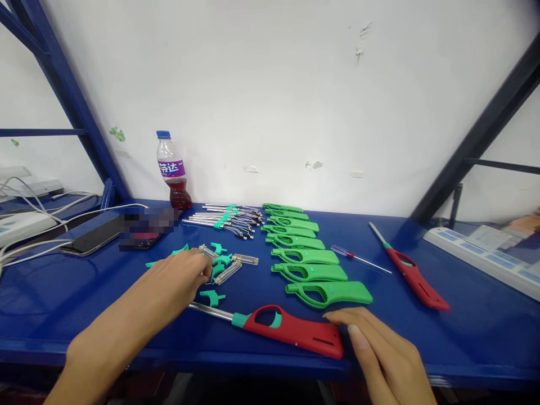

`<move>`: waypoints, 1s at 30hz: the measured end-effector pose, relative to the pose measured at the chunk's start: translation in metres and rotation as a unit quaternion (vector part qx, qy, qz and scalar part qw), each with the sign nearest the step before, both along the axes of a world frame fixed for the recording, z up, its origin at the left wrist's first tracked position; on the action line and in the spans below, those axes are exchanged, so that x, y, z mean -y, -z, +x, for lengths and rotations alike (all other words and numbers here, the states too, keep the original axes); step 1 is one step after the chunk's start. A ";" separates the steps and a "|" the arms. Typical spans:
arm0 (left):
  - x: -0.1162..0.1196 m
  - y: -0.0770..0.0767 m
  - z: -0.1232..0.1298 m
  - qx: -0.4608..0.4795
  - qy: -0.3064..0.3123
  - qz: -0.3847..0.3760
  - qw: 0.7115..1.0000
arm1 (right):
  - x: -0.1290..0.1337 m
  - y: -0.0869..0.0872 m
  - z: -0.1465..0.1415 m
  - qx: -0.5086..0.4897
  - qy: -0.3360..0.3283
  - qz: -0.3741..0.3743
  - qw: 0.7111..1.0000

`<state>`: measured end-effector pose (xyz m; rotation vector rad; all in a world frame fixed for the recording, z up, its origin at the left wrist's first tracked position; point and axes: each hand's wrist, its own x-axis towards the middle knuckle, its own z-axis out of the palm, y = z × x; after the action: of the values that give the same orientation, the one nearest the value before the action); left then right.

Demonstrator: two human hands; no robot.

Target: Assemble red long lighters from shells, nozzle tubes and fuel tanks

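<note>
My left hand (185, 275) is closed, its fingers curled down among teal trigger pieces (212, 297) and clear fuel tanks (228, 273); what its fingertips pinch, if anything, is hidden. My right hand (383, 351) holds nothing, thumb apart from the fingers, beside the handle end of a red lighter (295, 332) with a metal tube and teal trigger. Whether it touches that handle is hard to tell. Green lighter shell halves (333, 292) lie stacked in a column beyond it. Metal lighter tubes (206, 223) with wires and teal parts are grouped at the back.
A screwdriver (363, 260) and a second red lighter (415, 275) lie to the right, near a white power strip (485, 261). A drink bottle (172, 174) stands by the wall. Phones (93, 235) and white cables (34, 247) are on the left.
</note>
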<state>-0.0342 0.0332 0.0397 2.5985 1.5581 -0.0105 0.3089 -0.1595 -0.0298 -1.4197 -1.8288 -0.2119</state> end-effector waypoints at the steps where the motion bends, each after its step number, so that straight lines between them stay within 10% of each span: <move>1: 0.003 -0.004 0.003 -0.002 -0.004 0.001 1.000 | 0.000 0.000 0.000 -0.002 -0.001 -0.001 1.000; 8: 0.016 -0.016 0.018 -0.021 -0.032 -0.010 0.999 | -0.001 0.001 0.001 -0.001 0.001 -0.002 1.000; 20: 0.004 0.009 -0.006 0.020 0.013 0.023 0.999 | 0.000 -0.005 -0.004 -0.029 -0.002 0.025 0.999; 30: 0.020 -0.019 0.013 0.126 0.042 0.058 0.989 | -0.001 -0.006 -0.007 -0.062 -0.002 0.038 0.997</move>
<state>-0.0213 0.0127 0.0591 2.6233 1.4005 0.3967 0.3024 -0.1582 -0.0237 -1.3472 -1.7046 -0.1849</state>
